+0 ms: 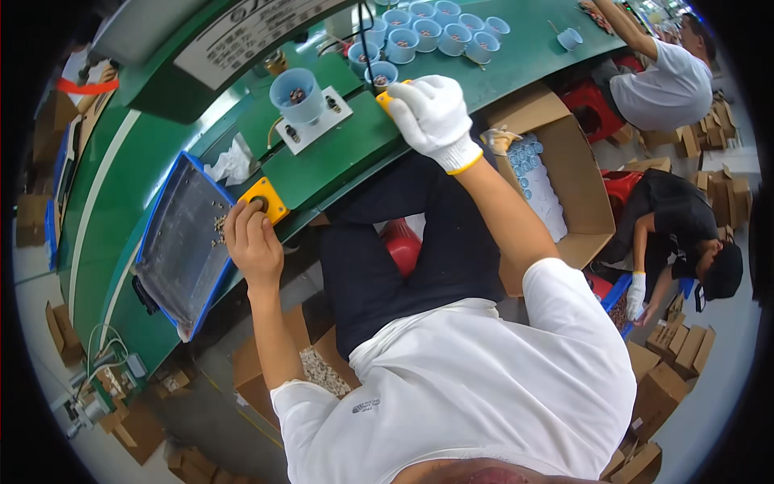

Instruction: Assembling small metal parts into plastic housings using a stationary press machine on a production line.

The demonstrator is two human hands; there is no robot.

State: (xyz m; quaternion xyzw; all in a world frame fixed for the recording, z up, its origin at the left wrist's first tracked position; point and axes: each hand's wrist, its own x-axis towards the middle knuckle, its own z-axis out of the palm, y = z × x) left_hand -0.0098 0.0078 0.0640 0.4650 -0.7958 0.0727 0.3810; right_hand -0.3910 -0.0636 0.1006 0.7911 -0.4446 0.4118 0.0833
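White short-sleeved T-shirt, worn by the person, across the lower middle; dark trousers beyond it, with a red stool showing between the legs.

Left hand: bare, at a yellow button box with a black round button; fingers bent and close together, tips at the button's near side. Whether they press it, cannot tell.

Right hand: white knitted glove, yellow cuff edge; fingers bent over a second yellow box, mostly covered. Whether they grip or merely rest, cannot tell.

Light-blue cup, one, upright on a white fixture plate between the two boxes, small brownish pieces inside; black fittings on the plate at either side of the cup.

Blue-rimmed tray, left of the left hand, tilted, small tan parts at its right side; crumpled white sheet just beside.

Cluster of light-blue cups, loaded with pieces, on the far part of the green desk; a single cup well apart to the right.

Cardboard carton, right of the right forearm, holding light-blue round items.

Two co-workers at far right, one in black.
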